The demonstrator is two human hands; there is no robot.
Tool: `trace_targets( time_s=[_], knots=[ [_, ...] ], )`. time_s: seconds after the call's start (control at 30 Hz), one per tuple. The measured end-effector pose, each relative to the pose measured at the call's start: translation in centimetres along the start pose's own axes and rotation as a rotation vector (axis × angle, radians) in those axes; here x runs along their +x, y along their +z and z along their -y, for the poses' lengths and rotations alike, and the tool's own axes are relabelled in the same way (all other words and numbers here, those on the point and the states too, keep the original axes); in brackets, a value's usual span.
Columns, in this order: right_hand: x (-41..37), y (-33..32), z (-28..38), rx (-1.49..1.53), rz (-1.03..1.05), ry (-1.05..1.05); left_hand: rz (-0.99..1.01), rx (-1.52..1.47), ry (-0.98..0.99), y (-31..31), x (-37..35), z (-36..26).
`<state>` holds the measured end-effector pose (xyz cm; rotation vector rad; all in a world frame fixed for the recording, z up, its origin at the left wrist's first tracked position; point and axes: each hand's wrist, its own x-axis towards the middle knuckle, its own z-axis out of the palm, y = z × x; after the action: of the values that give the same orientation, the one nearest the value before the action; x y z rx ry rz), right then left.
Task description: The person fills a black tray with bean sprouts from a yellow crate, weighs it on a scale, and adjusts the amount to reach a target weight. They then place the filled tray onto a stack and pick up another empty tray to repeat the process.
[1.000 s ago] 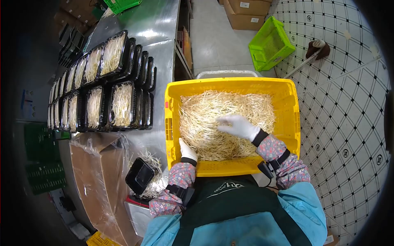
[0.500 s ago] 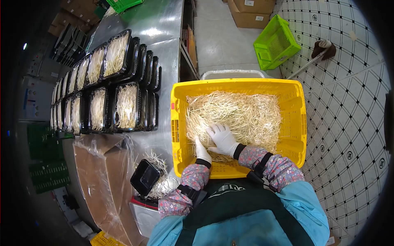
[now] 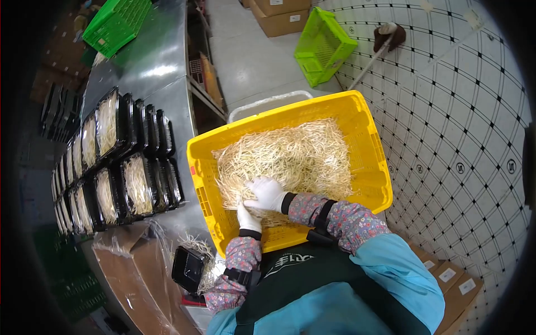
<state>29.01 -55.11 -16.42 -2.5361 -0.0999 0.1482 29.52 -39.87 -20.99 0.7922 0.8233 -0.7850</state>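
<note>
A yellow crate [image 3: 371, 162] holds a thick bed of pale bean sprouts [image 3: 279, 156]. My left hand [image 3: 247, 216], in a white glove, is at the crate's near left part, its fingers against the edge of the sprouts. Beside it, my white-gloved right hand [image 3: 267, 194] rests on the sprouts with its fingers pointing left. The two hands meet at the fingertips. Whether any strands are between the fingers of either hand is too small to tell. Left of the crate, an empty black tray [image 3: 188, 269] leans on loose sprouts [image 3: 207, 273].
Filled black trays [image 3: 137, 184] stand stacked on the metal table [image 3: 162, 84]. A cardboard box [image 3: 139, 279] with plastic lining lies nearer me. Green crates [image 3: 117, 25] [image 3: 324, 47] are farther off, one on the floor. Cartons [image 3: 282, 17] stand at the back.
The whole view has turned and shifted, so the crate appears tilted and farther left. My hands are closer together at the crate's left side, with the right hand drawn toward the left.
</note>
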Motion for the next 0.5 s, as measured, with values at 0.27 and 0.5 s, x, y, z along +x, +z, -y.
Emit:
trace_targets(
  time_s=[0.27, 0.5],
  knots=[
    [-3.7, -9.1, 0.2, 0.545, -0.305, 0.084, 0.252, 0.27, 0.466, 8.7, -8.9, -0.7],
    [-1.4, -6.3, -11.8, 1.235, -0.127, 0.374, 0.093, 0.5, 0.533, 11.3, -2.0, -0.7]
  ],
)
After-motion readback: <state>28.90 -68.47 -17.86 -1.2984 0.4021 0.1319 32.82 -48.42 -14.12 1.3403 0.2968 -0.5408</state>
